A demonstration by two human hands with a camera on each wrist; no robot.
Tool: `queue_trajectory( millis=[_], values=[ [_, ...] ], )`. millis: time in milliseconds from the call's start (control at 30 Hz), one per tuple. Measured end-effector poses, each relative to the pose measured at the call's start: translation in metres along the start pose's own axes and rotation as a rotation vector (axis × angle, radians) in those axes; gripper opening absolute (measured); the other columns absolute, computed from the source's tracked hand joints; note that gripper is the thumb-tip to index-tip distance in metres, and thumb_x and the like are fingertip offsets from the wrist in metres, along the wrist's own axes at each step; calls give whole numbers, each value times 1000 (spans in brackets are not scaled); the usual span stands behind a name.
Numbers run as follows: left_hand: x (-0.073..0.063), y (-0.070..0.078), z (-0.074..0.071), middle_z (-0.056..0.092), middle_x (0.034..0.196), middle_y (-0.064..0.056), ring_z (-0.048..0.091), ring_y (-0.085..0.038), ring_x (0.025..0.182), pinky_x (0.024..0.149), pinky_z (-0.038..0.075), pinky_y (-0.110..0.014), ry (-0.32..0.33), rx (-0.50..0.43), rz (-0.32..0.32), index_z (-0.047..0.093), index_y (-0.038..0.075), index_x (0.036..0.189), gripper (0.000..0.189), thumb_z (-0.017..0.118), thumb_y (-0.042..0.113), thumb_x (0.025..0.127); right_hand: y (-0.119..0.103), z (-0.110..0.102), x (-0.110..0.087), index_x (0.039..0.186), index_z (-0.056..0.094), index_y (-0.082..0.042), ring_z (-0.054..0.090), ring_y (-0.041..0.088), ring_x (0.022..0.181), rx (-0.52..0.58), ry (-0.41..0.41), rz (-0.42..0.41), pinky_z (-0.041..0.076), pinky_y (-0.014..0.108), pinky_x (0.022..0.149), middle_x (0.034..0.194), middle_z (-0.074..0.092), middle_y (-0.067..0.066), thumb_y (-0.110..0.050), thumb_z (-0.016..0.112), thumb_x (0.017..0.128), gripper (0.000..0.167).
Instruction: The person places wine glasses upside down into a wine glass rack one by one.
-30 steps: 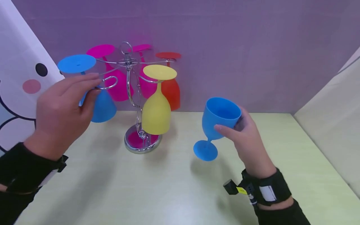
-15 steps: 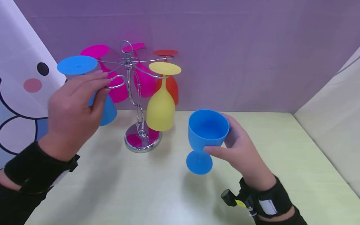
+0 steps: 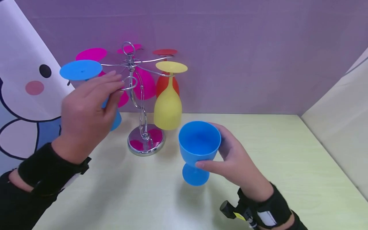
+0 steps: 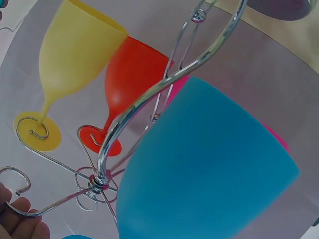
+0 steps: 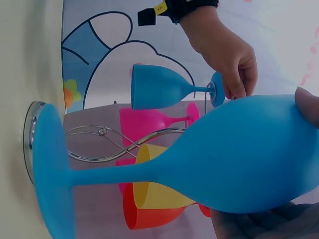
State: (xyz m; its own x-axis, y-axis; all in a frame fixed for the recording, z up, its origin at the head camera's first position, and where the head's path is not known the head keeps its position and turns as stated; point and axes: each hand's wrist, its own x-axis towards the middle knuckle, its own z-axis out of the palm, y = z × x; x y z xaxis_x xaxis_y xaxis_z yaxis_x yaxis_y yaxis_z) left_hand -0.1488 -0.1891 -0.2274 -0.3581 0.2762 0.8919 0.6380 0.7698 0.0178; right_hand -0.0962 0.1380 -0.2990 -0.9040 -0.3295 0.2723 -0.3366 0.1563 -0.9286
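My left hand point(image 3: 87, 115) pinches the hooked end of a bare arm on a chrome stemware rack point(image 3: 161, 150). That open hook point(image 4: 23, 174) shows by the fingertips in the left wrist view. My right hand point(image 3: 233, 163) grips a blue plastic goblet point(image 3: 198, 156) around its bowl, mouth up, stem and foot below, just right of the rack. Other goblets hang upside down by their feet: a yellow one point(image 3: 168, 111) at the near right, an orange-red one point(image 3: 165, 51) behind it, two pink ones at the back, and another blue one point(image 3: 81, 70), partly hidden behind my left hand.
The rack stands on a pale tabletop point(image 3: 273, 140), near a purple backdrop point(image 3: 244, 57). A white panel with a cartoon figure point(image 3: 31, 105) leans at the left, and a white cloth wall point(image 3: 342, 127) rises at the right.
My left hand has moved right with the hook, turning the rack; the yellow goblet has swung right and away, the pink ones left. My right hand has brought its goblet left and nearer me.
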Motion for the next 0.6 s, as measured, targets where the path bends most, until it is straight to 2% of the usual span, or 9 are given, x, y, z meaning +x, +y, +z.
queue_trajectory(
  millis=[267,467,600],
  values=[
    [0,1,3,69,129,-17,61,-31,128,107,48,-43,-38,30,21,70,-4,127,35,75,11,96,-4,3,-3,152,43,-15,52,29,133,-40,13,-10,52,55,100,145,54,1,-14,89,81,85],
    [0,2,7,70,128,-17,62,-31,128,107,49,-40,-26,19,22,70,-4,126,34,75,8,95,-8,3,-5,152,43,-17,52,27,133,-38,27,9,52,55,100,145,54,-1,-14,90,80,86],
    [1,1,8,69,129,-17,62,-31,127,107,49,-41,-14,14,31,70,-5,126,34,74,12,96,-9,3,-4,153,43,-18,51,28,134,-14,13,-11,52,55,100,146,53,-1,-12,89,80,87]
  ],
)
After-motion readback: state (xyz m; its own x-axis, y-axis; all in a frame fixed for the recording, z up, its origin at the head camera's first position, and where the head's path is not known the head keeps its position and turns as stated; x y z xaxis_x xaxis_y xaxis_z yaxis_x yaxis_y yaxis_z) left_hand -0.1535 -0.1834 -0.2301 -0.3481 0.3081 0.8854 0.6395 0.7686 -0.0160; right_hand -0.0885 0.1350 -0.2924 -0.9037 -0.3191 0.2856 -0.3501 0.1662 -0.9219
